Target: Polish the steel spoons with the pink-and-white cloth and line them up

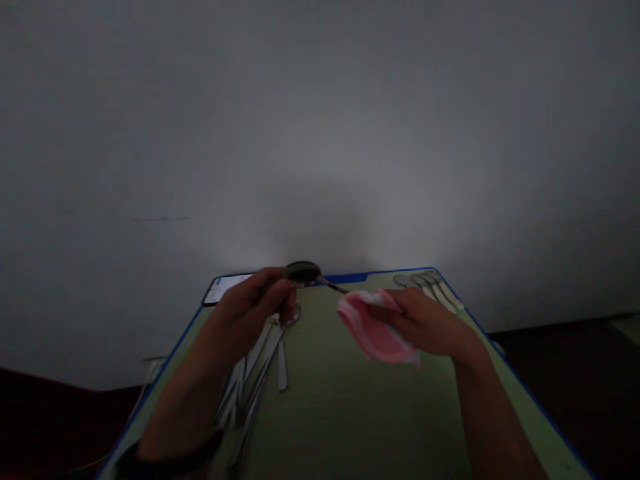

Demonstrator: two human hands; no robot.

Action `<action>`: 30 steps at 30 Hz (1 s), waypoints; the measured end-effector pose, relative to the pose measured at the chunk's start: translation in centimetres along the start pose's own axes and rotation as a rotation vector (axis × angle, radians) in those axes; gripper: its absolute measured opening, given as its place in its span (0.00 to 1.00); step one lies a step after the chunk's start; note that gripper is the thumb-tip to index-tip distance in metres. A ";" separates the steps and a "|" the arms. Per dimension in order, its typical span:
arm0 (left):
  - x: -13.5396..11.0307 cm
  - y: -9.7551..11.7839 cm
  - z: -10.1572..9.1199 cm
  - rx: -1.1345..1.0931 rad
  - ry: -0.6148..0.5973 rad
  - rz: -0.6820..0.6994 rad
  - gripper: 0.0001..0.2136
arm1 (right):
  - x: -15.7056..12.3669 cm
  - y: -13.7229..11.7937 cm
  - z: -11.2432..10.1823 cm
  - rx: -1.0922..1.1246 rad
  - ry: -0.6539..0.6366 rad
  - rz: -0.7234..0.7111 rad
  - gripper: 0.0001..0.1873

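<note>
A metal spoon [303, 271] is held up near the far edge of the table, its bowl to the left and its handle running right. My left hand [255, 303] is closed at the tip of the bowl, fingers pinched together. My right hand [417, 320] grips a pink and white cloth [383, 337] wrapped over the handle end, which is hidden in it. Below my left hand lies a loose pile of metal cutlery [260, 367], with a spoon bowl showing at its top. My left forearm covers part of the pile.
Several spoons [433, 287] lie side by side at the table's far right corner. A phone [223, 288] with a lit screen rests at the far left corner. The green table [360, 427] has a blue edge and stands against a pale wall [320, 133].
</note>
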State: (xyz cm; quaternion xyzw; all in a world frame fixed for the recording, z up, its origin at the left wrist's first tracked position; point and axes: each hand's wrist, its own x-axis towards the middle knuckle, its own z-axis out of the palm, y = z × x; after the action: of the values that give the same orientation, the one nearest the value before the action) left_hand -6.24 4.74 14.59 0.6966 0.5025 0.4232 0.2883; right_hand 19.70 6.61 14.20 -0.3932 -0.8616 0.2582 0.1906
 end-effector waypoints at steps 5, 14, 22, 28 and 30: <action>0.7 -0.6 2.3 -0.162 -0.079 -0.004 0.10 | 1.0 0.1 0.9 0.069 0.004 -0.075 0.16; 0.9 0.1 3.7 -0.165 0.118 0.077 0.09 | 1.3 -0.2 1.4 0.147 -0.030 -0.083 0.17; 0.6 0.3 3.5 -0.414 0.297 0.066 0.06 | 0.7 0.6 0.4 0.244 0.065 0.009 0.19; 0.9 -0.7 2.6 -0.699 0.242 -0.065 0.05 | 1.3 2.5 1.3 0.559 0.502 0.126 0.21; 0.8 -0.3 2.5 -0.685 0.090 -0.128 0.05 | 2.2 2.9 2.2 0.812 0.593 0.151 0.19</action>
State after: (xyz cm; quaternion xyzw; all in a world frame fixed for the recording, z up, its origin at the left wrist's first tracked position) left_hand -4.04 5.63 13.36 0.5073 0.3860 0.5786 0.5088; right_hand 18.85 9.25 11.00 -0.4049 -0.5699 0.4624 0.5454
